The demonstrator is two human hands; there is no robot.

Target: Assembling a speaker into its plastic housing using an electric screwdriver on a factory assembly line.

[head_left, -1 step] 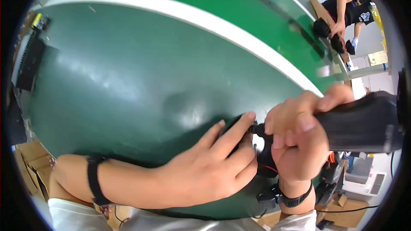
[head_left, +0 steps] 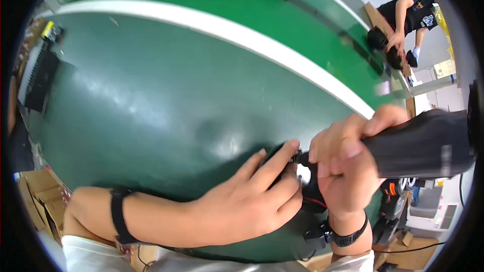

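From the head camera, the left hand (head_left: 247,206) is lying palm down across a small black part (head_left: 290,158) near the near edge of the green table (head_left: 151,100). Its fingers (head_left: 275,163) are spreading forward over the part and pressing down on it, with the index fingertip reaching the part's far end. A black band (head_left: 117,214) is circling the left forearm.

The right hand (head_left: 348,166) is sitting just beside the left one, touching the same part from the right side. Its fingers (head_left: 327,146) are curling tightly around the grip of a black power tool (head_left: 418,143), whose thick body is stretching away toward the right rim of the picture. The tool's front end is meeting the black part between the two hands; the exact point of contact is hidden by the fingers. A thin red wire (head_left: 315,200) is showing below the part, and a black wristband (head_left: 350,234) is wrapping the right wrist.

A white stripe (head_left: 242,35) is running across the table's far side. Beyond the far right corner, another person (head_left: 408,12) in dark clothes is bending over dark items. Cardboard boxes (head_left: 38,191) are standing below the table's near left corner.
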